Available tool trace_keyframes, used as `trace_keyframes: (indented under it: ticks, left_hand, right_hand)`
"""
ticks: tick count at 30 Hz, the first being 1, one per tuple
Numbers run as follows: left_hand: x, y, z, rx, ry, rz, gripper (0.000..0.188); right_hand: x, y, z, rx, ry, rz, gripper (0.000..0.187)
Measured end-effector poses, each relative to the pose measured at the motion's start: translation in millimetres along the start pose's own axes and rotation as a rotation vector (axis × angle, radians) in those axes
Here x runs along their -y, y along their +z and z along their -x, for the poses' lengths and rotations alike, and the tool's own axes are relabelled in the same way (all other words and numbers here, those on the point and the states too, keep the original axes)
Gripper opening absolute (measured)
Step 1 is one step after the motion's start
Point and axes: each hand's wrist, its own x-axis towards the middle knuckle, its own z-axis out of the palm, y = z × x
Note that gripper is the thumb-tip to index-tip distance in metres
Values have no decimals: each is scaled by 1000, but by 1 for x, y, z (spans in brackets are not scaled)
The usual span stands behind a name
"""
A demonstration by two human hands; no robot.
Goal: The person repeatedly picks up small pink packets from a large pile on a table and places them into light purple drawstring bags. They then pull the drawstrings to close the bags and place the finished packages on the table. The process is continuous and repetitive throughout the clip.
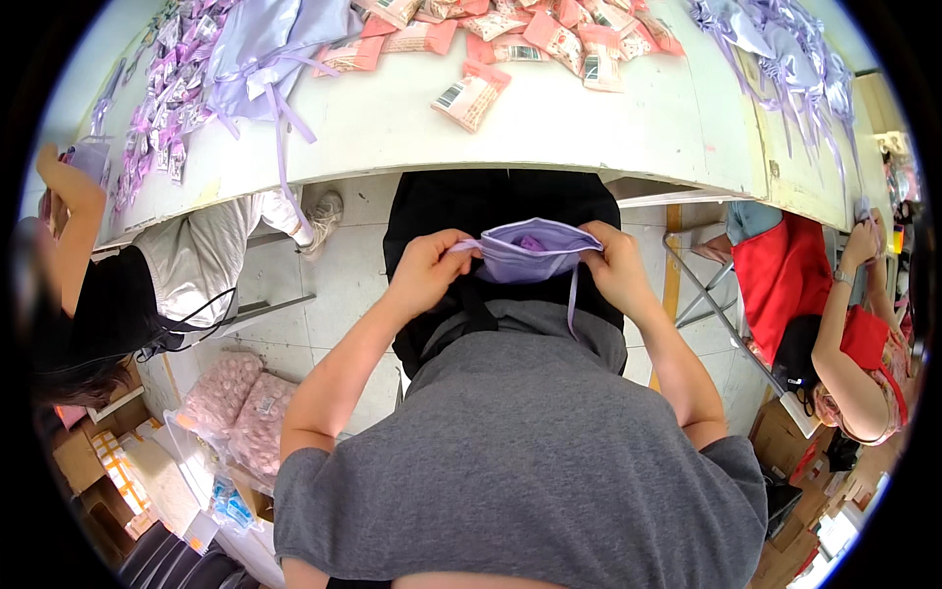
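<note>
Above the lap, short of the worktop's [628,147] near edge, a lilac pouch [525,270] hangs mouth-up between two hands. The left hand [430,270] pinches its left corner, by the ribbon; the right hand [614,267] pinches the right end of the rim. The step seems to be spreading the mouth, with something purple [531,243] inside; the next move likely calls for keeping the pouch upright.
</note>
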Motion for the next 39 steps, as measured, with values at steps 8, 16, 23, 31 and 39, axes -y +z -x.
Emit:
trace_keyframes:
  ticks: [8, 16, 23, 31, 39]
  left_hand:
    - [-4, -21, 10, 265, -197, 724, 19]
    - [-54, -16, 75, -110, 280, 1033, 24]
    - [-210, -85, -54, 42, 454, 603, 26]
    - [-234, -234, -93, -1090, 573, -1074, 26]
    - [-138, -247, -86, -1256, -253, -1189, 35]
  right_hand:
    - [-12, -41, -4, 332, 179, -501, 25]
    - [28, -115, 54, -101, 196, -2012, 26]
    - [71, -260, -76, 114, -79, -1598, 29]
    - [9, -485, -182, -1040, 362, 1218, 34]
    - [77, -201, -405, -248, -549, 521, 30]
